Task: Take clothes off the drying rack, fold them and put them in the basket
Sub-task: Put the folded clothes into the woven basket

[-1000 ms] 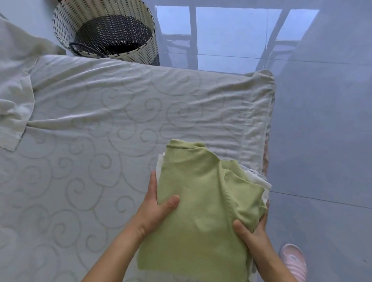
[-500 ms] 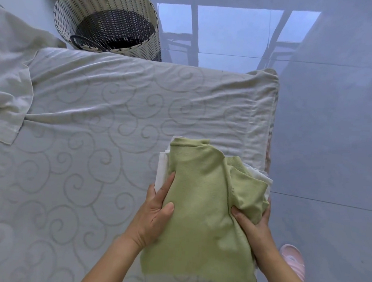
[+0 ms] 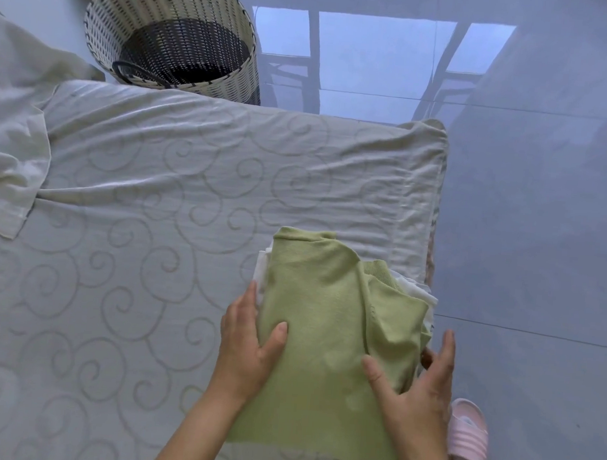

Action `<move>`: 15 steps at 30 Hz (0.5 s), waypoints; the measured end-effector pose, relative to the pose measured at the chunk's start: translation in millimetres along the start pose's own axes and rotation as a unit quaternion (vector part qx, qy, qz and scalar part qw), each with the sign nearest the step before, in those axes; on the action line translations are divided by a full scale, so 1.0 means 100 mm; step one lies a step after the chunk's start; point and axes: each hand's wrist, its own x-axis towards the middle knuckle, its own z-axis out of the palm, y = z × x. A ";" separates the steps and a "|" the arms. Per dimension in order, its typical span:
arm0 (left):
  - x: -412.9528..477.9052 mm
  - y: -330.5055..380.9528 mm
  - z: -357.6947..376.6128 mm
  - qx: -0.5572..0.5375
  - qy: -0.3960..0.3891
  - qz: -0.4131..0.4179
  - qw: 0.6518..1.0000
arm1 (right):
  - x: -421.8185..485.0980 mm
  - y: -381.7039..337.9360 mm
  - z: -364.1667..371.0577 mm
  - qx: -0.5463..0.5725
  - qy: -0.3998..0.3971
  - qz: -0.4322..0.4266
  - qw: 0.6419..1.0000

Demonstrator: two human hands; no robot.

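Fingers straight, the left hand (image 3: 249,344) and right hand (image 3: 416,392) flank the folded light-green knit garment (image 3: 324,321), thumbs resting on top.

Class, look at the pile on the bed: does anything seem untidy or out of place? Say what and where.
The green top is bunched and creased on its right side. The white garment under it pokes out at the right edge of the bed cover. A cream garment lies unfolded at far left.
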 end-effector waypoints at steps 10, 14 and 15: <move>-0.10 0.08 0.05 0.025 0.038 -0.046 0.998 | 0.01 -0.04 0.16 -0.028 0.029 -0.040 0.998; -0.18 0.17 0.12 0.035 0.042 -0.019 0.998 | -0.13 -0.02 0.18 -0.112 0.044 -0.086 0.989; -0.16 0.17 0.09 0.016 0.035 -0.043 0.998 | -0.13 -0.01 0.15 -0.104 0.039 -0.105 0.988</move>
